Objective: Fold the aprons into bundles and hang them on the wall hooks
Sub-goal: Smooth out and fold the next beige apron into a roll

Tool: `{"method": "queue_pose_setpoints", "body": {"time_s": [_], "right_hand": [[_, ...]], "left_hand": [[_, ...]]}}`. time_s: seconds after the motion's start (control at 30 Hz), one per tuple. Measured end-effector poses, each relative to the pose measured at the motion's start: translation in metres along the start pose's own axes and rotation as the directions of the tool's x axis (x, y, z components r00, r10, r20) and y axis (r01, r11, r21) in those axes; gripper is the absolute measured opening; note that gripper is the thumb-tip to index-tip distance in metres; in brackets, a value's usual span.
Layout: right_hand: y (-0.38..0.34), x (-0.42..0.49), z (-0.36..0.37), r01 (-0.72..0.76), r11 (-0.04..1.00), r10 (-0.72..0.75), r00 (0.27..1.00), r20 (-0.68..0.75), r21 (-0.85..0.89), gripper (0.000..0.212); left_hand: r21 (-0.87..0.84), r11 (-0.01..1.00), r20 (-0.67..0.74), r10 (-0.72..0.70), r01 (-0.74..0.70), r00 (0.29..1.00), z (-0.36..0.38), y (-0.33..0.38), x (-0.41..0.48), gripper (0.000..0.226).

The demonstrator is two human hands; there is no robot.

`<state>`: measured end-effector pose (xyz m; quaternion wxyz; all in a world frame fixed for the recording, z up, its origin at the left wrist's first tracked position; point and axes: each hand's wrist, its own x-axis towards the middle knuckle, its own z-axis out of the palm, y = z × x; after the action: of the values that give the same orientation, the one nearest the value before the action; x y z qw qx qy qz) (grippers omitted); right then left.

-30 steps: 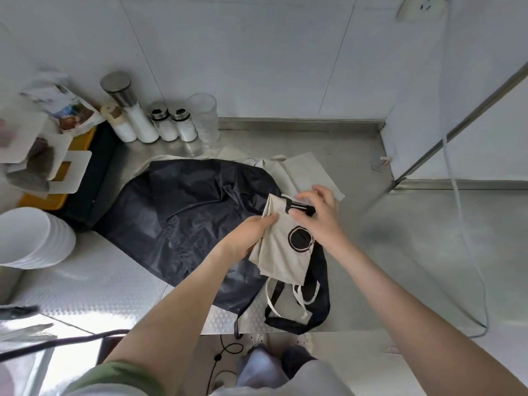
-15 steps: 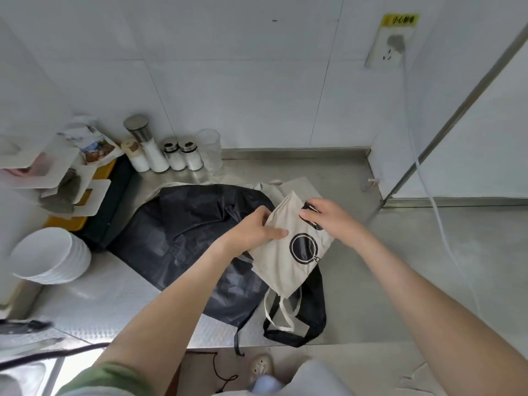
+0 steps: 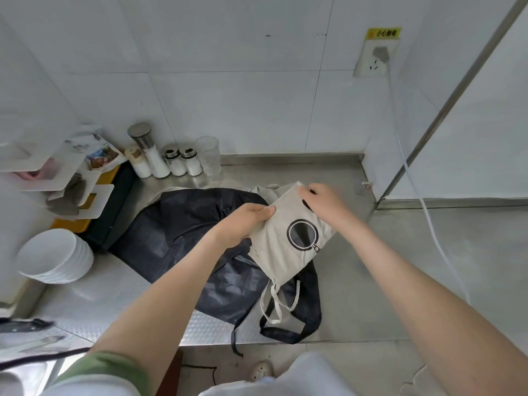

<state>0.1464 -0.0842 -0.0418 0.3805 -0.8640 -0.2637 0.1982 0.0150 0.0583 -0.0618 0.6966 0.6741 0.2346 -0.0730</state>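
The bare steel counter (image 3: pixel 348 281) is open on the right, from the spread dark navy apron (image 3: pixel 185 224) to the slanted metal post (image 3: pixel 445 110). A white cable (image 3: pixel 431 224) hangs across that side from the wall socket (image 3: pixel 374 58).

- **Rear left:** blocked by metal-lidded shaker jars (image 3: pixel 177 161) and a clear plastic cup (image 3: pixel 208 155).
- **Left edge:** blocked by a stack of white bowls (image 3: pixel 54 255) and a white tiered rack (image 3: pixel 57 178).
- **Centre:** the left hand (image 3: pixel 243 224) and right hand (image 3: pixel 323 201) grip the folded beige apron bundle (image 3: pixel 285 252) above it.

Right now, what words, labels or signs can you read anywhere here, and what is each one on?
"小心触电", beside a warning symbol: on the yellow sticker above the wall socket.
folded beige apron: only a black ring emblem, no letters.
printed packet at the left: print too blurred to read.
shaker jars: no readable label.
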Motion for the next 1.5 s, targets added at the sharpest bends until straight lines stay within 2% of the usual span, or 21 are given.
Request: {"method": "queue_pose_setpoints", "body": {"time_s": [0.1, 0.2, 0.27, 0.33, 0.4, 0.47, 0.57, 0.7, 0.77, 0.83, 0.9, 0.93, 1.0, 1.1, 1.17, 1.23, 1.27, 1.33, 1.4, 1.43, 1.5], "right_hand": [[0.000, -0.002, 0.001, 0.052, 0.994, -0.043, 0.994, -0.097, 0.096, 0.003], [-0.002, -0.002, -0.001, 0.165, 0.965, -0.147, 0.984, -0.103, 0.205, 0.023], [-0.004, -0.003, -0.005, 0.200, 0.957, -0.185, 0.978, -0.092, 0.208, 0.027], [-0.004, -0.003, -0.008, 0.202, 0.957, -0.187, 0.979, -0.086, 0.210, 0.028], [-0.006, -0.002, -0.008, 0.175, 0.959, -0.156, 0.983, -0.100, 0.223, 0.022], [-0.011, -0.001, -0.009, 0.148, 0.962, -0.115, 0.982, -0.151, 0.231, 0.016], [-0.018, 0.000, -0.013, 0.113, 0.969, -0.071, 0.979, -0.193, 0.220, 0.023], [-0.022, -0.001, -0.019, 0.128, 0.991, -0.116, 0.965, -0.235, 0.034, 0.037], [-0.021, -0.003, -0.020, 0.099, 0.995, -0.100, 0.974, -0.202, -0.016, 0.042], [-0.017, -0.003, -0.022, -0.017, 0.986, 0.030, 0.997, -0.078, 0.164, 0.040], [-0.008, -0.004, -0.026, -0.240, 0.869, 0.188, 0.969, 0.160, 0.433, 0.042], [-0.003, -0.006, -0.030, -0.288, 0.811, 0.191, 0.953, 0.235, 0.510, 0.044], [0.007, -0.009, -0.036, -0.290, 0.711, 0.144, 0.952, 0.271, 0.641, 0.041], [0.011, -0.017, -0.028, -0.379, 0.535, 0.081, 0.913, 0.400, 0.755, 0.050], [0.001, -0.024, -0.016, -0.395, 0.565, 0.001, 0.878, 0.478, 0.725, 0.040], [-0.011, -0.025, -0.007, -0.360, 0.592, -0.061, 0.872, 0.486, 0.721, 0.029], [-0.014, -0.024, -0.005, -0.336, 0.599, -0.072, 0.882, 0.467, 0.727, 0.028], [-0.015, -0.022, -0.004, -0.272, 0.668, -0.066, 0.905, 0.419, 0.692, 0.027], [-0.013, -0.019, -0.004, -0.206, 0.774, -0.050, 0.923, 0.381, 0.599, 0.036], [-0.014, -0.019, -0.004, -0.180, 0.811, -0.047, 0.928, 0.370, 0.556, 0.044], [-0.017, -0.020, -0.003, -0.189, 0.825, -0.008, 0.938, 0.347, 0.532, 0.075]], "left_hand": [[0.191, 0.982, -0.101, 0.017, 0.002, 0.995, 0.004, 0.003, 0.002, 0.028], [0.250, 0.967, -0.259, 0.120, -0.054, 0.958, 0.007, 0.002, 0.005, 0.028], [0.271, 0.954, -0.226, 0.194, -0.130, 0.955, 0.009, 0.003, 0.005, 0.025], [0.410, 0.899, -0.186, 0.245, -0.151, 0.951, 0.012, 0.008, 0.004, 0.012], [0.525, 0.837, -0.176, 0.288, -0.157, 0.941, 0.015, 0.011, 0.002, 0.012], [0.548, 0.826, -0.213, 0.293, -0.135, 0.932, 0.020, 0.014, -0.005, 0.026], [0.509, 0.840, -0.189, 0.320, -0.186, 0.929, 0.022, 0.017, -0.011, 0.044], [0.602, 0.783, -0.108, 0.272, -0.154, 0.956, 0.022, 0.018, -0.010, 0.056], [0.502, 0.853, -0.112, 0.231, -0.145, 0.967, 0.023, 0.015, -0.010, 0.058], [0.385, 0.910, -0.118, 0.213, -0.153, 0.970, 0.023, 0.015, -0.012, 0.050], [0.290, 0.942, -0.150, 0.220, -0.170, 0.964, 0.024, 0.015, -0.016, 0.040], [0.212, 0.960, -0.186, 0.221, -0.181, 0.957, 0.025, 0.015, -0.018, 0.034], [0.027, 0.979, -0.284, 0.201, -0.202, 0.937, 0.024, 0.018, -0.020, 0.028], [-0.147, 0.941, -0.400, 0.225, -0.305, 0.888, 0.021, 0.025, -0.015, 0.026], [-0.154, 0.932, -0.452, 0.228, -0.327, 0.862, 0.024, 0.029, -0.012, 0.024], [-0.148, 0.944, -0.481, 0.193, -0.296, 0.855, 0.026, 0.033, -0.009, 0.025], [-0.160, 0.956, -0.470, 0.147, -0.248, 0.870, 0.025, 0.034, -0.008, 0.027], [-0.275, 0.949, -0.349, 0.052, -0.155, 0.936, 0.019, 0.034, -0.005, 0.033], [-0.332, 0.939, -0.223, 0.015, -0.090, 0.975, 0.019, 0.033, -0.002, 0.054], [-0.317, 0.946, -0.201, 0.000, -0.065, 0.979, 0.021, 0.033, 0.000, 0.055], [-0.283, 0.958, -0.283, -0.042, -0.042, 0.958, 0.028, 0.033, 0.008, 0.050]]}}
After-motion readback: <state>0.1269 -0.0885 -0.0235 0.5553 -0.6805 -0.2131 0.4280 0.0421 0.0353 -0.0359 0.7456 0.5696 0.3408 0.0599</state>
